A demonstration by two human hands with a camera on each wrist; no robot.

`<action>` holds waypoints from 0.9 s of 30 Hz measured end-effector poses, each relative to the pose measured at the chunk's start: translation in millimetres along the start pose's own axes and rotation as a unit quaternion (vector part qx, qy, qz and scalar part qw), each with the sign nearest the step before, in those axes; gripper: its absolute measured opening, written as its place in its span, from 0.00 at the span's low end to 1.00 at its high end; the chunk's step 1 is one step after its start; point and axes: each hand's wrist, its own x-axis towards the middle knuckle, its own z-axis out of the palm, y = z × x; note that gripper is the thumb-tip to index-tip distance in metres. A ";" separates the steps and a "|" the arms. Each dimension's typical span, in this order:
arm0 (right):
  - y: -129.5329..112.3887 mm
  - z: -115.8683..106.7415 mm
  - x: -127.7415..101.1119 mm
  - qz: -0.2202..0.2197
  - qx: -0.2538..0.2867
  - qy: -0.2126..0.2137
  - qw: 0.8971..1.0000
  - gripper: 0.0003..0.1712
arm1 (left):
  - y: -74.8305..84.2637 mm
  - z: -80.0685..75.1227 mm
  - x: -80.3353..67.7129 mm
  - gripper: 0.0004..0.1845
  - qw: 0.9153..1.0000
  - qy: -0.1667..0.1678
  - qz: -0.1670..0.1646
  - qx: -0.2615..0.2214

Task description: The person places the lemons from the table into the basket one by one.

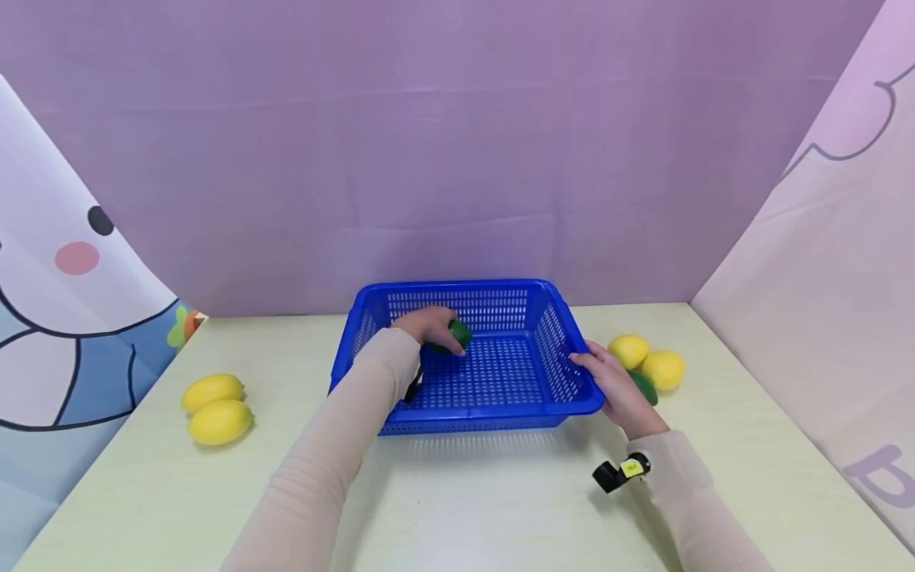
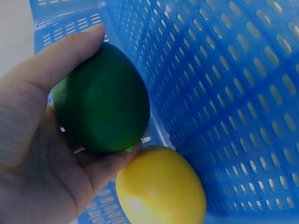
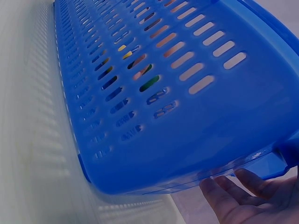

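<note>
My left hand (image 1: 429,324) is inside the blue plastic basket (image 1: 479,413), toward its left end. It grips a dark green egg-shaped fruit (image 2: 103,100), thumb on one side and fingers on the other. Right by those fingertips, a lemon (image 2: 161,191) lies in the basket against the slotted wall. At the basket's right side, my right hand (image 1: 618,391) holds the rim, thumb over the top and fingers (image 3: 217,193) on the outside.
Two lemons (image 1: 220,422) lie side by side on the table's left. Beyond my right hand sit two more lemons (image 1: 663,370) and a partly hidden green fruit (image 1: 645,387). A purple cloth (image 1: 457,175) hangs behind the basket; printed cloths flank the table.
</note>
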 end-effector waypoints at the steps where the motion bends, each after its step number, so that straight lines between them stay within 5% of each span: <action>1: 0.1 -0.1 -0.3 0.000 -0.001 0.000 1.000 0.32 | -0.6 0.2 0.8 0.38 1.000 -0.009 -0.002 0.000; 6: 0.0 0.0 -0.9 0.000 -0.003 0.001 1.000 0.32 | -4.3 1.3 6.2 0.36 0.999 -0.051 -0.008 0.015; 16: -0.9 -0.1 0.2 0.000 -0.004 0.000 1.000 0.32 | -2.5 -0.9 6.1 0.36 0.996 -0.080 -0.029 0.035; 27: -1.0 -0.4 -0.4 -0.002 -0.009 -0.005 1.000 0.32 | -3.6 1.6 7.9 0.37 0.996 -0.078 -0.040 0.030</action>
